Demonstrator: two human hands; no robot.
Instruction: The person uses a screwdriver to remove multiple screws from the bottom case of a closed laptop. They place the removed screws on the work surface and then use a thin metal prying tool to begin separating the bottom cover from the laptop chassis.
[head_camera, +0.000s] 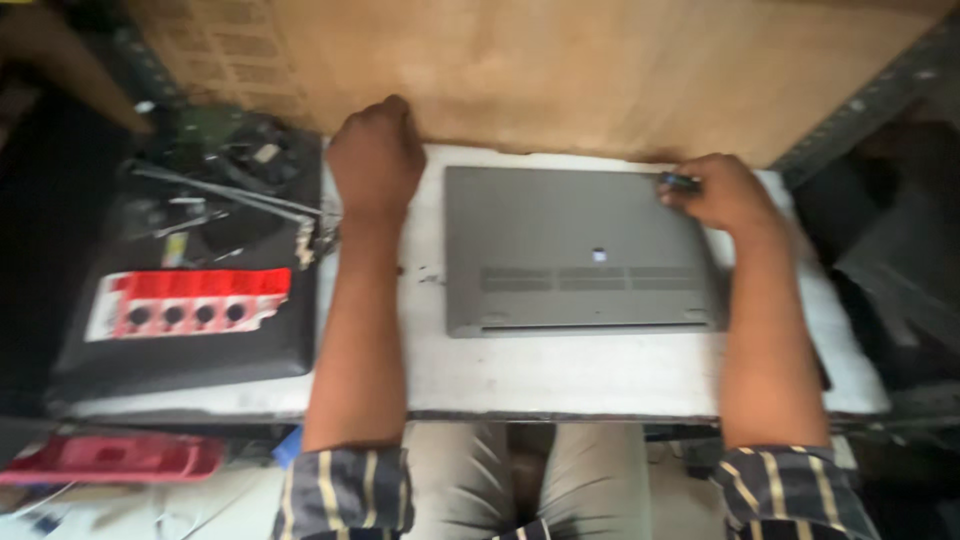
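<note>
1. Head view, looking down: a grey laptop (580, 250) lies closed and bottom-side up on the white surface (560, 375), between the two hands.
2. Left hand (375, 160): clenched into a loose fist, resting on the surface just left of the laptop's far corner. Whether it grips anything cannot be told; nothing shows in it.
3. Right hand (725, 192): on the laptop's far right corner, fingers closed on a small dark tool (680, 182) whose tip points left over the laptop's edge. Frame is blurred; the tool's kind is unclear.
4. Left of the left hand: a dark laptop body (190, 340) carrying a red and white card (190, 300) with round holes, plus loose metal parts (230, 195) beyond it.
5. Beyond both hands: a brown board wall (560, 70).
</note>
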